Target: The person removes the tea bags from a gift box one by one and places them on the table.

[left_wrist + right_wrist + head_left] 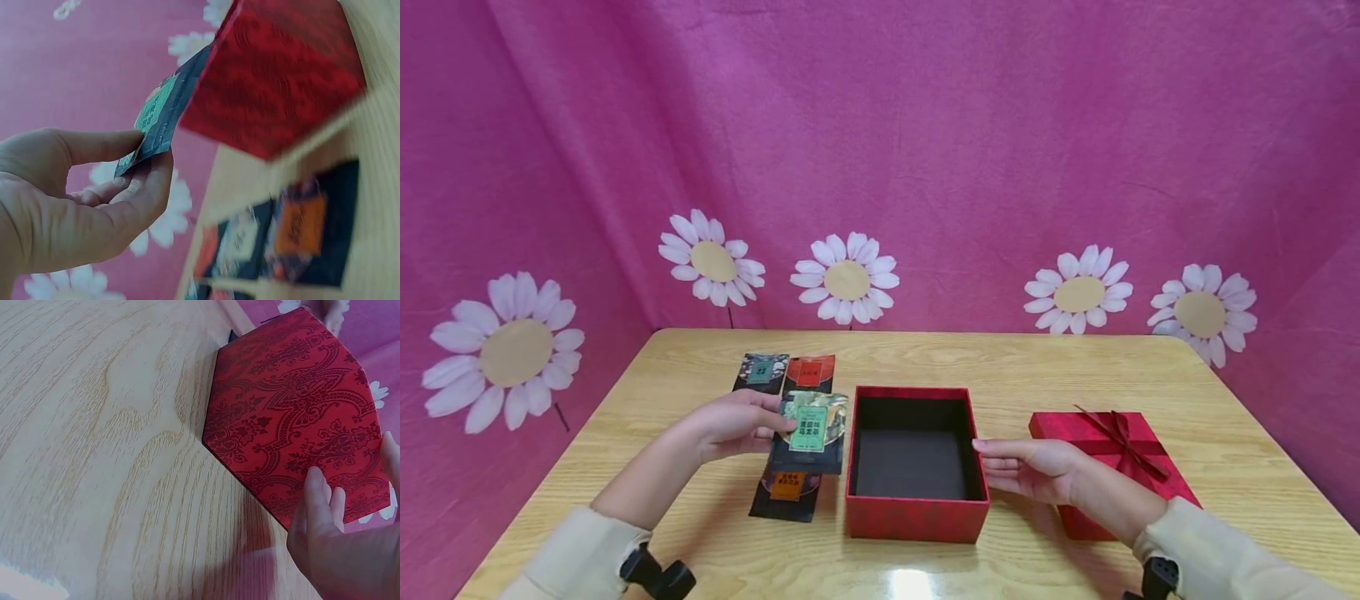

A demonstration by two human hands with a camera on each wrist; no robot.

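My left hand [741,425] pinches a tea packet with a green label [810,433] between thumb and fingers, raised beside the left wall of an open red box [913,518]. The box is patterned outside, and its dark inside shows nothing in it. My right hand [1037,468] holds the box at its right side. In the right wrist view its fingers [319,500] lie against the outer wall and the thumb is at the rim. Below the held packet lies an orange-labelled packet [784,500]; a cream-labelled one [240,240] shows in the left wrist view.
Behind the left hand lie a teal-labelled packet [762,372] and a red-labelled packet [811,372]. A red lid with a ribbon bow [1172,483] sits right of the box, partly behind the right forearm. A pink flowered curtain [925,167] surrounds the wooden table [1000,367].
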